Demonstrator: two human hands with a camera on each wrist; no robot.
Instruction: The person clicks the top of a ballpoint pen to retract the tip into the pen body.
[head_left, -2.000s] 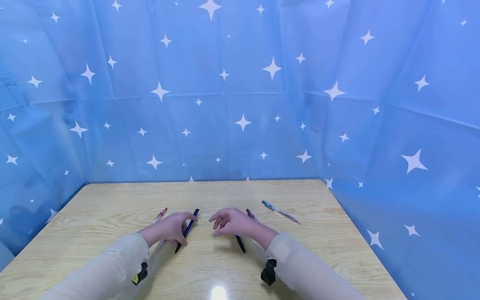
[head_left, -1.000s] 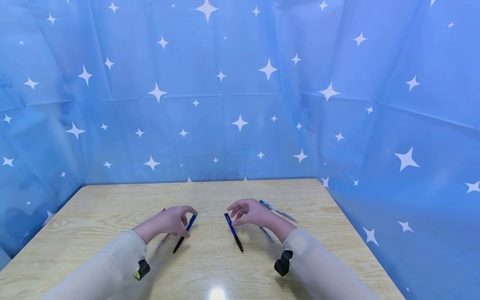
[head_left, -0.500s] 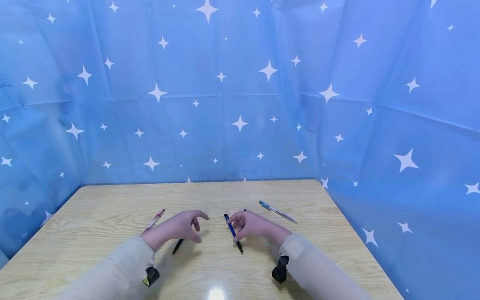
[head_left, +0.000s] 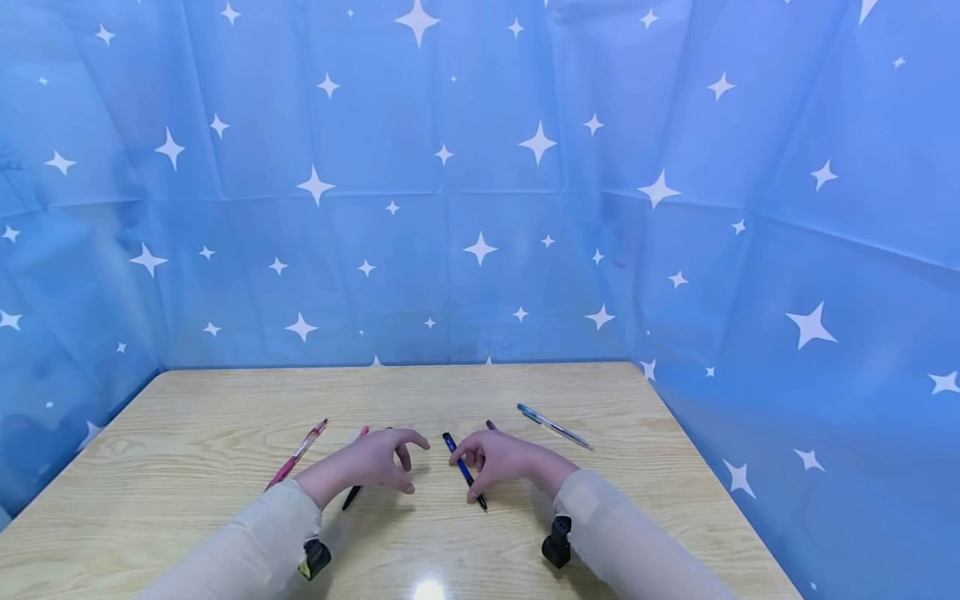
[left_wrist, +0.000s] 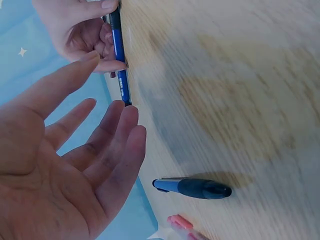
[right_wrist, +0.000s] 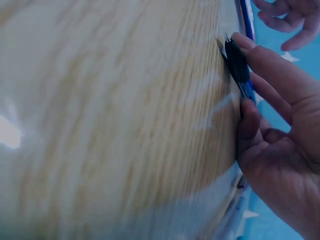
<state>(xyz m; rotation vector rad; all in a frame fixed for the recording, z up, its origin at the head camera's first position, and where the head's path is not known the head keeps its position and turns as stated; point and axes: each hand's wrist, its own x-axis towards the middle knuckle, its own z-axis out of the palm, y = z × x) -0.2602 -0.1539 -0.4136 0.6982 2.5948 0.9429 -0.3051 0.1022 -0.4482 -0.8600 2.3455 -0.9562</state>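
Blue pen (head_left: pixel 465 472): showing black grip, white marks
Right hand (head_left: pixel 504 459): pinching it
Left hand (head_left: pixel 375 461): spreading its fingers apart

backdrop (head_left: pixel 420 275): blue, white stars, creased | tabletop (head_left: pixel 420 396): pale wood-grain | glare (head_left: pixel 429 590): bright spot

Deep blue meets black on the right blue pen (head_left: pixel 464 472) and the left blue pen (left_wrist: pixel 192 187). The pink pen (head_left: pixel 297 454) has a paler stretch; the clear pen (head_left: pixel 555 427), a teal-blue end. White four-pointed stars dot the blue backdrop (head_left: pixel 420 108) — tan wood grain streaks the table (head_left: pixel 427 542) — and the sleeves (head_left: pixel 232 542) are off-white.
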